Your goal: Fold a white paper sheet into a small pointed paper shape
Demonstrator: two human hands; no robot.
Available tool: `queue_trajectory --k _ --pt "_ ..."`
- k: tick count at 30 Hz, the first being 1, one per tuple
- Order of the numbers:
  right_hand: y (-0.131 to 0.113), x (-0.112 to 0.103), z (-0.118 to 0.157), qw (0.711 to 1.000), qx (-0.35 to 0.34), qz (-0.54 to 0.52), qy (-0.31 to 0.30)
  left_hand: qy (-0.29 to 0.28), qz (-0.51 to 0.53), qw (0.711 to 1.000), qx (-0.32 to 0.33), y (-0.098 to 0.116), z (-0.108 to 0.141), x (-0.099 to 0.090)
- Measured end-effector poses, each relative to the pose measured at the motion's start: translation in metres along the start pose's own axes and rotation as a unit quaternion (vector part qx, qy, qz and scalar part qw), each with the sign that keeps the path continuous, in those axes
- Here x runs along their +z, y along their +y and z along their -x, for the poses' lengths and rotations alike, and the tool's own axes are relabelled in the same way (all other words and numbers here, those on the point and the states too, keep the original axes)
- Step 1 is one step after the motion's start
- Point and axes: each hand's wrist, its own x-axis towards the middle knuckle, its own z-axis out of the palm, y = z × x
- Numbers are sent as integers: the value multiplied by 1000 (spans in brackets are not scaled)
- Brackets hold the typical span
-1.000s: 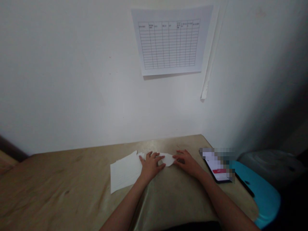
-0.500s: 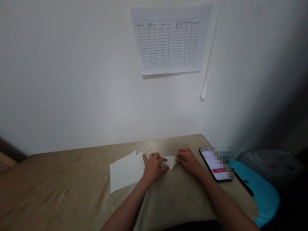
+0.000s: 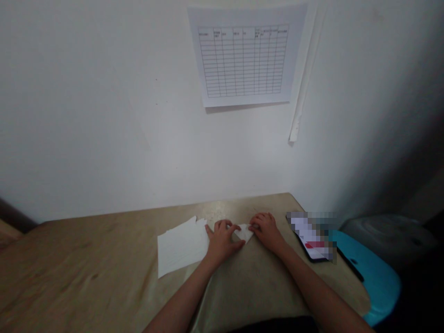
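Note:
A small folded white paper [image 3: 244,232], pointed toward me, lies on the brown table between my hands. My left hand [image 3: 222,239] has its thumb and index finger on the paper's left part, the other fingers resting beside it. My right hand [image 3: 266,229] pinches the paper's upper right corner between thumb and fingers. Larger white sheets [image 3: 181,247] with a torn upper edge lie just left of my left hand, close to its outer fingers.
A phone [image 3: 314,240] with a lit screen lies on the table [image 3: 104,259] at the right. Beyond the right edge is a turquoise stool [image 3: 378,277]. A printed table sheet [image 3: 246,60] hangs on the wall behind.
My right hand has shifted slightly left and its fingers now close over the corner of the small paper. My left hand has hardly moved.

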Motion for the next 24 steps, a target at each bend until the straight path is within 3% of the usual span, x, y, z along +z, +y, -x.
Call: queue_trajectory --k 24 --pt "-11 5 3 999 33 25 20 15 -11 1000 -2 1 0 5"
